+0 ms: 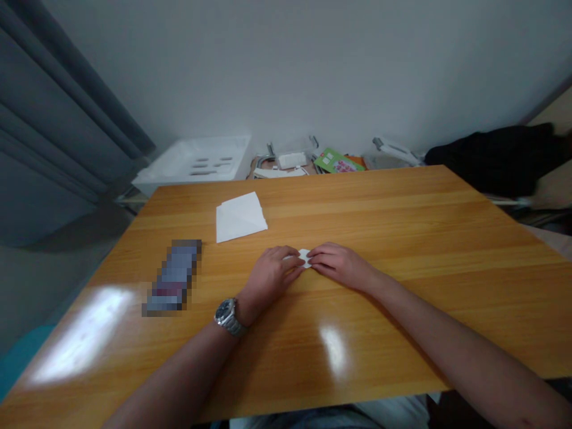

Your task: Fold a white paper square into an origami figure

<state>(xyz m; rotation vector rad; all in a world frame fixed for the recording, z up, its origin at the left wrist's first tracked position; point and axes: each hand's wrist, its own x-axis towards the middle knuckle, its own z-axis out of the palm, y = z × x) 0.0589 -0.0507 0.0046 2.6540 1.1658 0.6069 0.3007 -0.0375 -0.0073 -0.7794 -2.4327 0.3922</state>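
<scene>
A small folded piece of white paper (304,257) lies on the wooden table (402,238), pinched between both my hands. My left hand (270,277), with a metal watch (229,317) on its wrist, presses the paper's left side. My right hand (342,265) holds its right side with the fingertips. Most of the small paper is hidden under my fingers. A larger folded white sheet (240,216) rests on the table behind my left hand, apart from both hands.
A blurred flat rectangular object (172,277) lies on the table to the left. Beyond the far edge stand a white tray (192,161), a green packet (337,161), assorted clutter and a dark cloth (500,158). A grey curtain (44,119) hangs at left.
</scene>
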